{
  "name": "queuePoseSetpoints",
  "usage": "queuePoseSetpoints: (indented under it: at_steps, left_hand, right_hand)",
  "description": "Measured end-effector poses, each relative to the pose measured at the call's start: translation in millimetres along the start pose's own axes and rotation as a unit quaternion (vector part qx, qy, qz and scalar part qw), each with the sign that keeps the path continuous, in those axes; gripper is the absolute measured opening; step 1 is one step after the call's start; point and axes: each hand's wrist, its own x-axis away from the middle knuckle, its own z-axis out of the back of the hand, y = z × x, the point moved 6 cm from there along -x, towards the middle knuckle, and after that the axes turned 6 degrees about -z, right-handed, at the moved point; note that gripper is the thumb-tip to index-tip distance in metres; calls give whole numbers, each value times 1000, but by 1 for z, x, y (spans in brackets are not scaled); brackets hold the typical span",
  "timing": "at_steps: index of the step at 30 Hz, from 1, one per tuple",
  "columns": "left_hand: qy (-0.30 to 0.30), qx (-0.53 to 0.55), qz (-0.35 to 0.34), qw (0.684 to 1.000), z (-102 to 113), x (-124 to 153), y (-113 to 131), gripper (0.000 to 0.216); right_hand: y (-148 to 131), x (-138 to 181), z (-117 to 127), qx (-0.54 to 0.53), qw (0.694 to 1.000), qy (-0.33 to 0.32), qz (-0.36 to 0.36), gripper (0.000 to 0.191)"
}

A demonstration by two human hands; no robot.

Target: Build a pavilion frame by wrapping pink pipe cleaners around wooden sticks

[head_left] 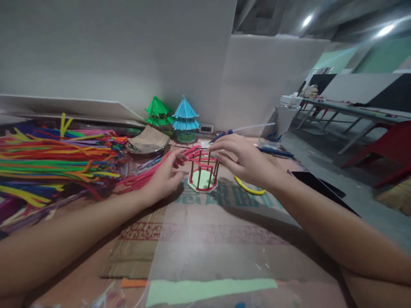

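A small pavilion frame stands on the table between my hands. It has an octagonal pale-green base (203,179) edged in red and several upright brown posts (199,174). A pinkish-red pipe cleaner (201,165) runs among the posts. To the left of the frame is my left hand (168,174), its fingers bent near the pipe cleaner and its thumb apart from them. My right hand (237,157) reaches over from the right, fingers stretched, tips at the tops of the right-hand posts. Any contact there is too blurred to confirm.
Bundles of coloured pipe cleaners (61,156) cover the left side. Behind stand a green model pavilion (158,112) and a blue one (185,117), beside a metal dish (149,147). A yellow curved strip (248,188) lies under my right wrist. A red chair (393,147) stands off to the right.
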Motion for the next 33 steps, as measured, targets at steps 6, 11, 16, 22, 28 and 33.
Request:
queuePoseSetpoints:
  at_steps: [6,11,16,22,28,33]
  left_hand:
    - [-39,104,10,994,-14,3,-27,77]
    - [-111,123,-46,985,-20,6,-14,80]
    - [-133,54,-58,988,-22,7,-10,80]
    - [-136,32,-80,987,-23,6,-9,67]
    - [-153,27,-77,985,-24,4,-4,40]
    - [-154,17,-96,983,-23,3,0,27]
  right_hand:
    - [-12,3,-6,10,1000,-10,-11,17]
    - [-14,6,-15,-4,1000,-17,10,12]
    - [-15,7,-18,13,999,-27,12,7]
    - [-15,7,-22,30,999,-44,5,12]
    - [-15,8,-23,42,999,-21,26,12]
    - [-13,10,-27,40,998,5,44,12]
